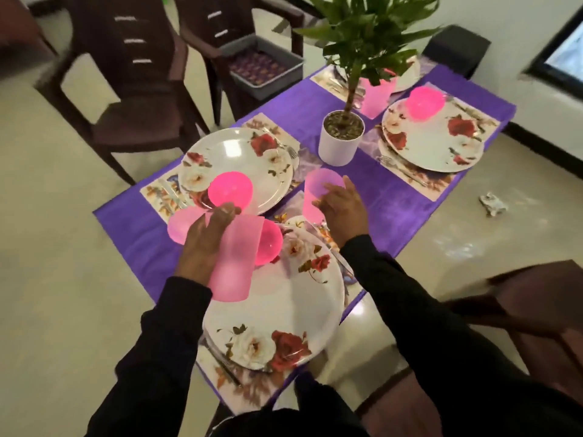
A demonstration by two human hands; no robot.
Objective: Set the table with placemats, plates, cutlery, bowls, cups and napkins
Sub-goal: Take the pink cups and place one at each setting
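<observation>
The right hand [342, 206] grips a pink cup [318, 193] standing on the purple tabletop [394, 200] beside the near plate [284, 298]. The left hand [205, 244] holds another pink cup [235, 260] above that plate.

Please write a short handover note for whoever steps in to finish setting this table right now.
Left hand: holding pink cups above the near plate.
Right hand: gripping a pink cup standing on the purple tablecloth, near the potted plant.
Done: four placemats with plates; pink bowls show on three plates; some cutlery shows beside plates; a cup stands at the far setting.
Left: release this cup, place the held ones. No napkins are visible.
</observation>
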